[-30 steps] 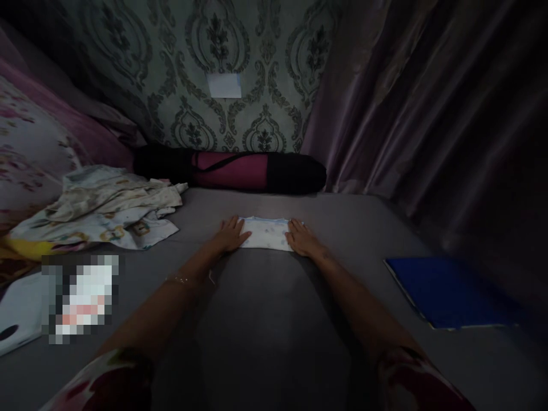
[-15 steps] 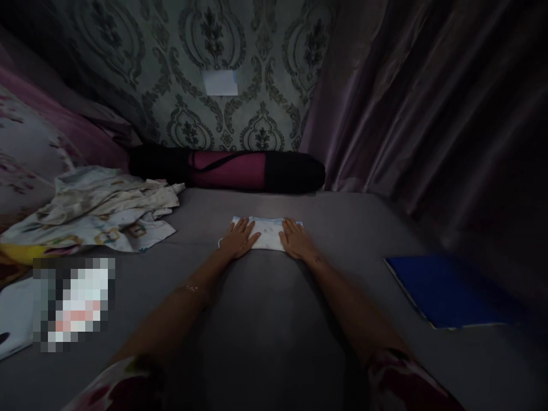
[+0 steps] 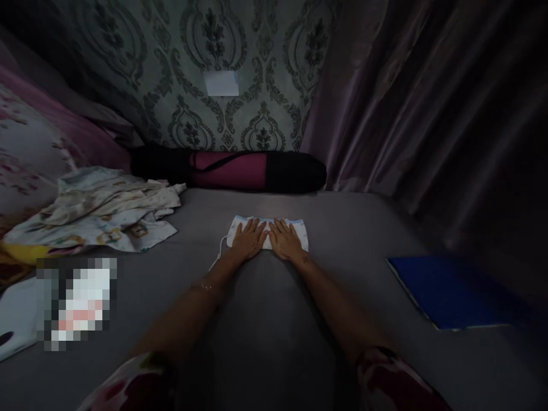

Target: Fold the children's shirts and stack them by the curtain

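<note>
A small white cloth (image 3: 302,233) with a light blue top edge lies flat on the grey sheet. My left hand (image 3: 249,238) rests palm down on its left half, fingers spread. On the right half my right hand (image 3: 285,237) also lies flat with spread fingers, its thumb close to the left thumb. A white string (image 3: 220,251) runs from the cloth's left side down beside my left wrist. The part of the cloth under both palms is hidden.
Crumpled printed clothes (image 3: 115,208) lie at the left. A black and pink roll bag (image 3: 240,170) lies along the wall. At the right is a flat blue item (image 3: 449,291). A white item (image 3: 19,314) and a blurred-out patch are at the lower left.
Both hands have slid inward over the cloth and are now nearly touching. More of the cloth's outer ends and the white string show.
</note>
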A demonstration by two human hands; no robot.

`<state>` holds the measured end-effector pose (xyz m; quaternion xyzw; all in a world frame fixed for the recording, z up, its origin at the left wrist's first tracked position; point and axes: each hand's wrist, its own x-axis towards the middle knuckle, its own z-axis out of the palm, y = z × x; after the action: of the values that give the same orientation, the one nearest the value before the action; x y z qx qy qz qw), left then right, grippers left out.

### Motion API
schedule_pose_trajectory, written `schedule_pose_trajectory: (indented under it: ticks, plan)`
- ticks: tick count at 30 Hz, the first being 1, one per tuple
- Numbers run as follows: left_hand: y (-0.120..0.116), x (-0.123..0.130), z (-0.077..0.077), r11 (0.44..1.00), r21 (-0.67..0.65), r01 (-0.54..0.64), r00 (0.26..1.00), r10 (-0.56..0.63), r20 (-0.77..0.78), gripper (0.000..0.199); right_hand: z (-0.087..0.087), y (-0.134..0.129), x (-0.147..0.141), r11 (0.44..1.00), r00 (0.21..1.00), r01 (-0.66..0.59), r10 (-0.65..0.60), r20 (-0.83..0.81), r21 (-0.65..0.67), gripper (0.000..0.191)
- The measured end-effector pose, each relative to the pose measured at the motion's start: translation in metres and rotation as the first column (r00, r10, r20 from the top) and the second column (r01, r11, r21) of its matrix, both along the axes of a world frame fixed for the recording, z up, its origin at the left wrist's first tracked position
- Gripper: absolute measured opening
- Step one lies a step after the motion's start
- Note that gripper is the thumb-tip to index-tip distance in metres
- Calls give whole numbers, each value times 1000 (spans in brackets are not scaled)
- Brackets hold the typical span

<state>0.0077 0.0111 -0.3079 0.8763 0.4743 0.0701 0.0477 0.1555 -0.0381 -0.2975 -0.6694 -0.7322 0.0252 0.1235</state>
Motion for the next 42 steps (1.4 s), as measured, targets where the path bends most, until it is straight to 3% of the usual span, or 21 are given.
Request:
schedule_pose_trajectory:
  ticks: [4, 8, 10, 12, 15, 20, 23, 28, 31, 37, 42]
  plan:
    - [2, -1, -3, 1000, -6, 7, 1000, -7, -6, 57, -4, -3, 1, 1000, 1000, 8, -8, 8, 8, 51]
    - [9, -5, 8, 993, -112, 27, 999, -24, 26, 55, 4, 1, 3, 999, 1000, 5, -5, -8, -53, 52]
    - [12, -7, 14, 991, -133, -5, 997, 15, 74, 51, 10, 5, 1, 994, 999, 19, -21, -24, -109, 52]
    - [14, -11, 16, 995, -56, -84, 987, 91, 129, 49, 13, 11, -6, 995, 998, 45, -48, -28, -88, 52]
    - [14, -17, 10, 985, 72, -154, 981, 144, 129, 49, 10, 16, -22, 999, 1000, 23, -23, -9, 41, 53]
    - [15, -25, -11, 985, 75, -156, 988, 155, 28, 56, -8, 13, -42, 994, 1000, -21, 23, -13, 111, 51]
    - [18, -25, -13, 985, 75, -157, 988, 156, 18, 57, -10, 12, -44, 992, 1000, -6, 9, -28, 124, 51]
    - [12, -18, 2, 989, 86, -121, 992, 122, -9, 58, 3, 15, -28, 998, 996, -59, 59, -65, -6, 52]
    - [5, -12, 4, 989, 145, -25, 1000, 23, 18, 57, 8, 10, -9, 999, 999, -34, 35, -34, 29, 53]
    - [2, -7, -1, 1000, 28, 4, 1000, -3, -19, 59, -1, -5, 12, 1000, 999, -3, 2, 34, 21, 52]
    - [12, -11, 4, 999, 47, 27, 1000, -26, -16, 58, -4, 2, 15, 1000, 1000, -9, 9, 7, -24, 52]
